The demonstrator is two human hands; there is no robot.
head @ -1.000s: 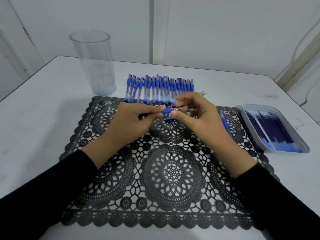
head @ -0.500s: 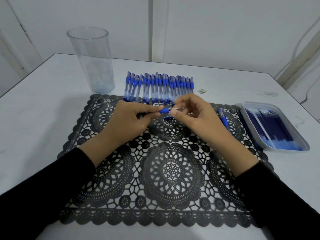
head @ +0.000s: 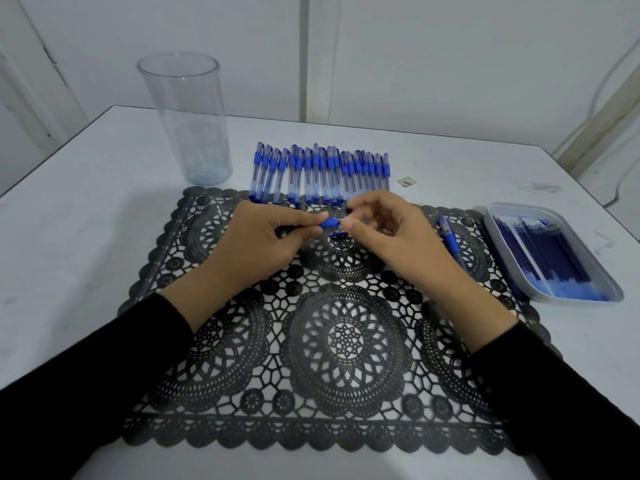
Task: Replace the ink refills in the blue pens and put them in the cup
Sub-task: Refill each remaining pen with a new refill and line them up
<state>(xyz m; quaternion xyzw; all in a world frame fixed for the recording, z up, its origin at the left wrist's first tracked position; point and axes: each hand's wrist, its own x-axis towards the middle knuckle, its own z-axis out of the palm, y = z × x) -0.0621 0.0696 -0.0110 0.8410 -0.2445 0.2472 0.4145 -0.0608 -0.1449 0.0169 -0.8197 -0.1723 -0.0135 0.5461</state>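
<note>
Right hand (head: 391,240) has closed on the pen (head: 329,224), crosswise, tip pointing right.

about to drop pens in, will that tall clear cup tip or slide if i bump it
The clear cup is tall, narrow and looks empty, so it is probably light and could tip from a knock near the rim. It stands on the bare table, off the lace mat, so a low push would likely slide it.

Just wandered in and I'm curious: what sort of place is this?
Probably a small pen-refilling worktable in a plain room: a row of blue pens, a tray of refills and a clear cup.
</note>
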